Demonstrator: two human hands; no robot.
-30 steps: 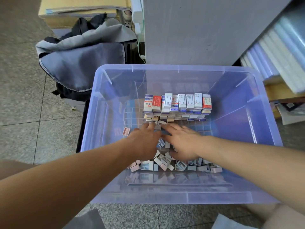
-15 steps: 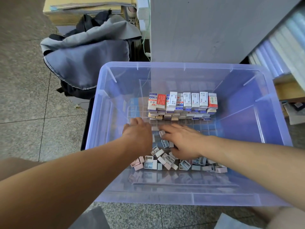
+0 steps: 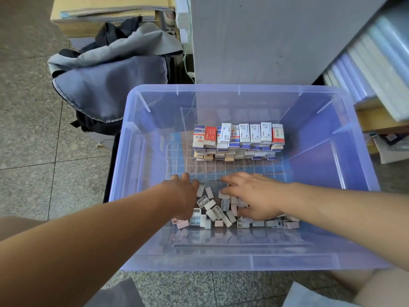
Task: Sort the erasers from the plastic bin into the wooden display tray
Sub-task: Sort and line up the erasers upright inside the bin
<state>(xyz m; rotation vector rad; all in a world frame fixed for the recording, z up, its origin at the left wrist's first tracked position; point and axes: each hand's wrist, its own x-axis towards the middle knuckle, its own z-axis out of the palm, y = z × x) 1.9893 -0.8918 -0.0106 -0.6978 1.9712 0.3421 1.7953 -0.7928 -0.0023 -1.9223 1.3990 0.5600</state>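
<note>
A translucent purple plastic bin stands on the floor. Against its far wall sits a neat stack of boxed erasers, white, blue and red. A loose pile of small erasers lies at the near side of the bin floor. Both hands are inside the bin, palms down. My left hand covers the pile's left end with its fingers bent down, so what is under it is hidden. My right hand lies flat on the right half, fingers spread. No wooden tray is in view.
A grey and black backpack lies on the tiled floor left of the bin. Behind the bin stands a grey panel, with cardboard boxes at the back left. Shelves with stacked plastic-wrapped packs are at the right.
Both hands have drawn back toward me, from the foot of the stacked erasers to the loose pile. The left hand has also shifted left, so the hands are now apart.
</note>
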